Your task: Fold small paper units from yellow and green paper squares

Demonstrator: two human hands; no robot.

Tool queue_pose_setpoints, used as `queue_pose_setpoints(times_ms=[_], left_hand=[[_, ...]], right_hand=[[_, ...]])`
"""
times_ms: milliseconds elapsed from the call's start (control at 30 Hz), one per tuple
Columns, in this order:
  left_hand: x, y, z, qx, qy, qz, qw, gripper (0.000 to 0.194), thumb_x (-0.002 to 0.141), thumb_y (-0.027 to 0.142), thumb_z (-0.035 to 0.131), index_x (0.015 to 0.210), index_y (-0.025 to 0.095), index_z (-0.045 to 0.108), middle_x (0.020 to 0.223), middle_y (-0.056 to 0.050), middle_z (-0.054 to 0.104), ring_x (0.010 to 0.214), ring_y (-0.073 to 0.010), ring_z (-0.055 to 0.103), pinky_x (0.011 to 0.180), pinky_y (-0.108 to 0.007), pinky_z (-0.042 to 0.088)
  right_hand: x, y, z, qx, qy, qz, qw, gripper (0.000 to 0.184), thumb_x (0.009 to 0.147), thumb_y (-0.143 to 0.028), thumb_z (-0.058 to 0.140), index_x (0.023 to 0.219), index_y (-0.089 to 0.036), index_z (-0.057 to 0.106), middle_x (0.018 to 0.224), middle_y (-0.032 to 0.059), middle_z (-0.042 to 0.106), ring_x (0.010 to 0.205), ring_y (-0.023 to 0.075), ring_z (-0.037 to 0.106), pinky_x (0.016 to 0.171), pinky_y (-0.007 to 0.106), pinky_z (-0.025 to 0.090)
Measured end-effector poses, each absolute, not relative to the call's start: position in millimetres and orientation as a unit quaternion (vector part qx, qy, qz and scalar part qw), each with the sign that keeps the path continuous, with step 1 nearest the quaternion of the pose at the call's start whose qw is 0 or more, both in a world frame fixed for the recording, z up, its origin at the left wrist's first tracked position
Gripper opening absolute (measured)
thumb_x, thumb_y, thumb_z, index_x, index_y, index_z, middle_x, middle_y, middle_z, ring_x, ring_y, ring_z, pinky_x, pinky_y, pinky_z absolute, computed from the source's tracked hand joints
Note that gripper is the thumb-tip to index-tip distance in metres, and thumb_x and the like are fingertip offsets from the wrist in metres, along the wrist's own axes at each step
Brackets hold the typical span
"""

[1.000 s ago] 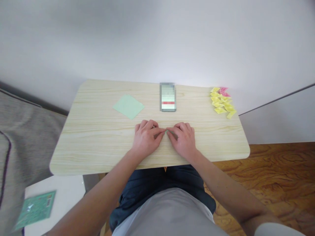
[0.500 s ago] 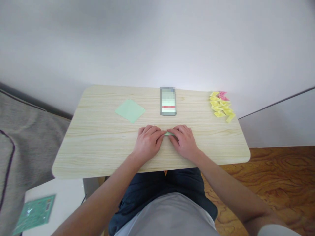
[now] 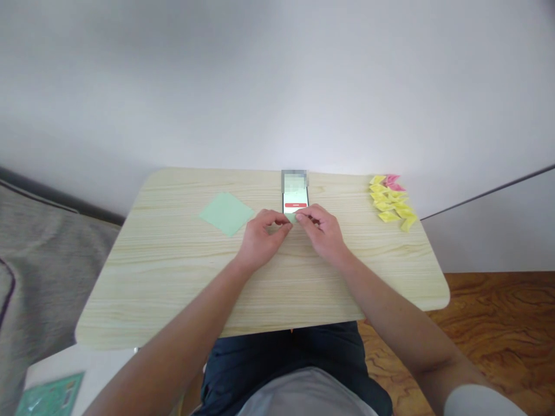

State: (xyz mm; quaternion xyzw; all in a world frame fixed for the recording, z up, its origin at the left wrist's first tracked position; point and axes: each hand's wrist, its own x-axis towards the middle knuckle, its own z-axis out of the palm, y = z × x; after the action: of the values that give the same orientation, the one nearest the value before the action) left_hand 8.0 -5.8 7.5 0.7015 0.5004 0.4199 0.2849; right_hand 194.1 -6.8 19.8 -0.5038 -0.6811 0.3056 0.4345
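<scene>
Between my two hands is a small piece of folded green paper (image 3: 291, 218), mostly covered by fingers. My left hand (image 3: 264, 236) pinches its left side with thumb and forefinger. On the right side, my right hand (image 3: 323, 231) grips it the same way. Both hands are just below a phone (image 3: 295, 188) with a lit screen, and the paper overlaps the phone's lower edge from this viewpoint. A larger stack or sheet of green square paper (image 3: 226, 214) lies flat to the left of my left hand.
Several folded yellow paper pieces (image 3: 387, 202) and some pink folded paper (image 3: 393, 182) lie at the right end of the wooden table (image 3: 165, 277). A white wall rises behind it. A green packet (image 3: 52, 397) rests on a white surface at lower left.
Both hands have lifted or moved slightly towards the phone with the small green paper between them. The view has tilted, so the table appears lower.
</scene>
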Motion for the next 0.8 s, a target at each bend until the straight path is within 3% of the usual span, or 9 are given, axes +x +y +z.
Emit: queue_pose_setpoints(times_ms=[233, 500, 800], left_hand=[[5.1, 5.3, 4.5, 0.719, 0.450, 0.470, 0.245, 0.002, 0.089, 0.021, 0.068, 0.088, 0.020, 0.070, 0.084, -0.002, 0.070, 0.084, -0.0171, 0.063, 0.079, -0.033, 0.051], [3.1, -1.4, 7.1, 0.744, 0.415, 0.498, 0.164, 0.016, 0.082, 0.009, 0.072, 0.091, 0.021, 0.067, 0.084, -0.001, 0.071, 0.082, -0.0172, 0.063, 0.078, -0.034, 0.051], [4.4, -9.9, 9.7, 0.746, 0.399, 0.507, 0.166, 0.022, 0.077, 0.003, 0.073, 0.090, 0.020, 0.065, 0.083, -0.001, 0.070, 0.080, -0.0168, 0.062, 0.076, -0.034, 0.049]], right_hand=[[188.0, 4.2, 15.7, -0.453, -0.662, 0.341, 0.490, 0.015, 0.099, -0.030, 0.062, 0.102, -0.026, 0.076, 0.100, 0.0031, 0.072, 0.092, 0.0169, 0.067, 0.079, 0.032, 0.053], [184.3, -12.7, 22.3, -0.473, -0.675, 0.194, 0.532, 0.023, 0.090, -0.016, 0.070, 0.110, -0.027, 0.075, 0.104, 0.0059, 0.070, 0.096, 0.0210, 0.067, 0.086, 0.040, 0.057], [187.5, -22.0, 27.3, -0.443, -0.700, 0.152, 0.538, 0.029, 0.082, -0.007, 0.074, 0.103, -0.026, 0.075, 0.096, 0.0051, 0.069, 0.090, 0.0213, 0.066, 0.077, 0.040, 0.058]])
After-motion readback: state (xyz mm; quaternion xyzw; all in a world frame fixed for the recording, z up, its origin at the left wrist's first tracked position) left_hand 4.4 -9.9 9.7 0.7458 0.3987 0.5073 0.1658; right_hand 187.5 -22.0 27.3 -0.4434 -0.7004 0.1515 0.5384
